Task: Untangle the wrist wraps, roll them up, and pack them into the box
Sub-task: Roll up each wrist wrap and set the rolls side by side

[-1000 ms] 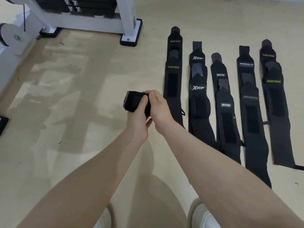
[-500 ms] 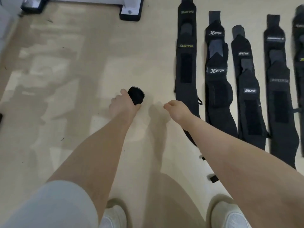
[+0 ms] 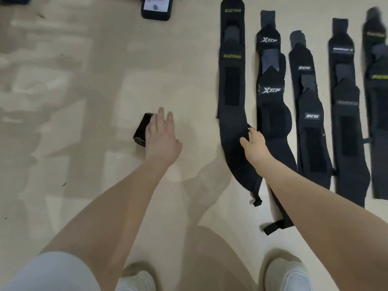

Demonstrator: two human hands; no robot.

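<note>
L hand (image 3: 160, 139) lies flat w/ straight fingers (image 3: 161, 117) over the rolled wrap (image 3: 142, 131) on the floor (image 3: 84, 122), touching its right side, not gripping it. R hand (image 3: 253, 143) is down on the XUEYING wrap (image 3: 232, 87), the leftmost of the flat wraps; its fingers look curled at the wrap's right edge, but whether they've pinched the fabric I can't tell. Other flat wraps lie in a row to the right: XTEP pair (image 3: 270, 89), then a third stack (image 3: 309, 114), w/ more beyond that are blurred. No box in view. Risks, imo: the roll has nothing visible holding it closed, so it may spring loose or roll away once the L hand lifts. The XUEYING strip looks like 2 wraps overlapped, so a pull at one edge could drag both, or shift the XTEP pair just beside it. Thumb loop (image 3: 257, 201) at the near end could snag while rolling.
</note>
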